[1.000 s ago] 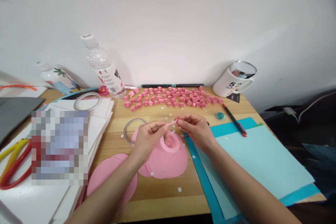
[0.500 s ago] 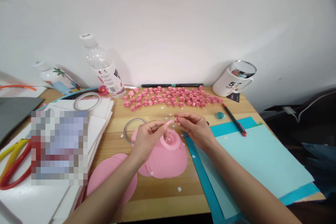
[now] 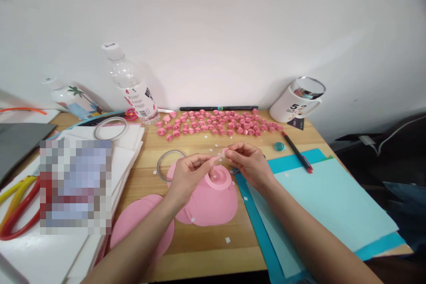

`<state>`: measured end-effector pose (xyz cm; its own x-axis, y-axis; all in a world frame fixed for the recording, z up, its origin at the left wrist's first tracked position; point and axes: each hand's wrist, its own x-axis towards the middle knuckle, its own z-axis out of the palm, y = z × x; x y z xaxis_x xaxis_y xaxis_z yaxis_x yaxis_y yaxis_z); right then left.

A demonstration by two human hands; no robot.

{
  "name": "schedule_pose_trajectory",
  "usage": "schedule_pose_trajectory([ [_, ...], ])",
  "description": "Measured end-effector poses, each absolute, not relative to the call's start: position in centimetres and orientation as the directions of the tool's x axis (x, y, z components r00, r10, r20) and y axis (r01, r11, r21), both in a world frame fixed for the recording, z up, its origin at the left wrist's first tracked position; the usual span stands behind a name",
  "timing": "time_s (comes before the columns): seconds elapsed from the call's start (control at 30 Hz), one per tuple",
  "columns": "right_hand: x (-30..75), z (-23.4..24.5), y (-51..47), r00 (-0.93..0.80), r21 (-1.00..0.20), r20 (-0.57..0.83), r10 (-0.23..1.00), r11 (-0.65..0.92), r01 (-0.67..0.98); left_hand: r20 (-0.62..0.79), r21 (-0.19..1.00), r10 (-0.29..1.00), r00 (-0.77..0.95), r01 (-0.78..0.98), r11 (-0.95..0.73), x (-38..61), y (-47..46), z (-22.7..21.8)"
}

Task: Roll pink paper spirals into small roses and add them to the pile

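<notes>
Between my two hands runs a pink paper strip point(image 3: 218, 179), whose lower part curls in a spiral over a stack of pink paper pieces point(image 3: 213, 208). My left hand point(image 3: 189, 173) pinches the strip near its upper end. At the tip of that strip, my right hand point(image 3: 248, 162) is closed on the small rolled end. More pink paper circles point(image 3: 143, 217) lie partly under my left forearm. Behind my hands, many small rolled pink paper roses point(image 3: 216, 123) are spread in rows on the wooden table point(image 3: 199, 248).
A clear bottle point(image 3: 133, 84) and a white mug point(image 3: 294, 100) stand by the wall. Blue paper sheets point(image 3: 319, 204) lie at right under a pen point(image 3: 297, 151). A tape roll point(image 3: 166, 166) is behind my left hand; white papers point(image 3: 126, 159) and scissors point(image 3: 21, 208) are at left.
The pink strip's end has turned between my right fingers, and its rolled tip shows more. The spiral has shifted slightly right. Both hands stay in nearly the same place.
</notes>
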<state>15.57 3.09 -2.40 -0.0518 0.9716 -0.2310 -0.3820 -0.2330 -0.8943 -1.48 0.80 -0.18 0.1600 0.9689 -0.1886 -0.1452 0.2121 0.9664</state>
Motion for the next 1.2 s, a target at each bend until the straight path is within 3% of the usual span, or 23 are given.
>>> schedule_pose_trajectory([
  [1.2, 15.71, -2.28, 3.17, -0.073, -0.893, -0.256, 0.964, -0.265, -0.364, -0.186, 0.966, 0.971, 0.147, -0.151, 0.208, -1.68, 0.84, -0.40],
])
